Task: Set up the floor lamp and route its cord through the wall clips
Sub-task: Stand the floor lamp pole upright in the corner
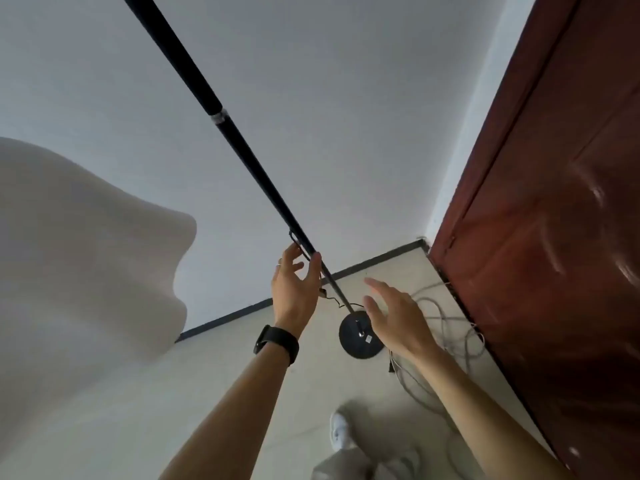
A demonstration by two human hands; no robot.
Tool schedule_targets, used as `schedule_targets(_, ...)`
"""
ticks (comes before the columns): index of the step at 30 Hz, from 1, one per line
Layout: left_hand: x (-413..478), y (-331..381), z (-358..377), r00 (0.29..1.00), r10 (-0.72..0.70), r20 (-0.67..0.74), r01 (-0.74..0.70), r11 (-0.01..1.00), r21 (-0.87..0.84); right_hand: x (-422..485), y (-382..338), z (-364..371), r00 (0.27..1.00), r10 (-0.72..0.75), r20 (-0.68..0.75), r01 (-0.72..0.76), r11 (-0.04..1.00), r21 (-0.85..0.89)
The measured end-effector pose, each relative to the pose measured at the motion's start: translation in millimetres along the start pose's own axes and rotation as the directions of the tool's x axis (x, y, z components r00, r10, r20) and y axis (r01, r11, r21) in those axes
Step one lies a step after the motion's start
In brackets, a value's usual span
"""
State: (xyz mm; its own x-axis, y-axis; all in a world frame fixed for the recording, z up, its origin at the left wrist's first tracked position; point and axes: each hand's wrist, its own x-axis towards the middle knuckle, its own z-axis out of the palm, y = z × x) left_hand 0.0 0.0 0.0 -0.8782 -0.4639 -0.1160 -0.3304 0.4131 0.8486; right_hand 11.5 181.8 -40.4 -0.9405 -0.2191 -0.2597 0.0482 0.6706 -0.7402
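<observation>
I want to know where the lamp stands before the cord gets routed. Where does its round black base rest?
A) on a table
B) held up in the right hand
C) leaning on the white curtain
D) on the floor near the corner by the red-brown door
D: the base sits flat on the floor, close to the door, with the pole rising from it.

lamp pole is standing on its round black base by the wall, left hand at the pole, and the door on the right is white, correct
One thing is off: the door is dark red-brown, not white, as the head view shows. The rest holds: the lamp pole stands on its round black base by the wall, left hand at the pole.
</observation>
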Motion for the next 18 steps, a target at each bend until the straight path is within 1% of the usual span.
schedule_targets(1, 4, 4, 1, 1.0, 0.001, -0.013, -0.001, 0.999, -0.041, 13, -4, -1, 0.999, -0.032, 0.015, 0.031, 0.999, 0.024)
schedule_targets(4, 14, 17, 4, 1.0, -0.026, 0.013, 0.027, 0.999, -0.032, 49, -24, -4, 0.984, -0.103, 0.144, 0.093, 0.993, 0.074)
schedule_targets(8, 34, 24, 9, 0.999, -0.017, 0.045, 0.016, 0.999, 0.035, 90, -37, 4, 0.959, -0.096, 0.268, 0.084, 0.995, 0.055)
schedule_targets(11, 51, 26, 4, 0.995, -0.035, 0.092, 0.035, 0.999, -0.003, 117, -39, 10, 0.944, -0.097, 0.314, 0.095, 0.995, 0.023)
schedule_targets(13, 61, 27, -2, 0.992, -0.035, 0.124, 0.041, 0.998, -0.043, 131, -38, 12, 0.951, -0.117, 0.285, 0.132, 0.991, -0.034)
schedule_targets(15, 69, 23, -4, 0.991, -0.038, 0.127, 0.048, 0.996, -0.075, 141, -30, 9, 0.971, -0.122, 0.205, 0.156, 0.976, -0.155)
schedule_targets(17, 76, 18, -2, 0.992, -0.048, 0.114, 0.059, 0.994, -0.095, 145, -10, 5, 0.988, -0.1, 0.12, 0.126, 0.965, -0.23)
schedule_targets(18, 79, 16, 1, 0.993, -0.063, 0.1, 0.075, 0.99, -0.119, 144, 4, 1, 0.993, -0.072, 0.098, 0.093, 0.97, -0.223)
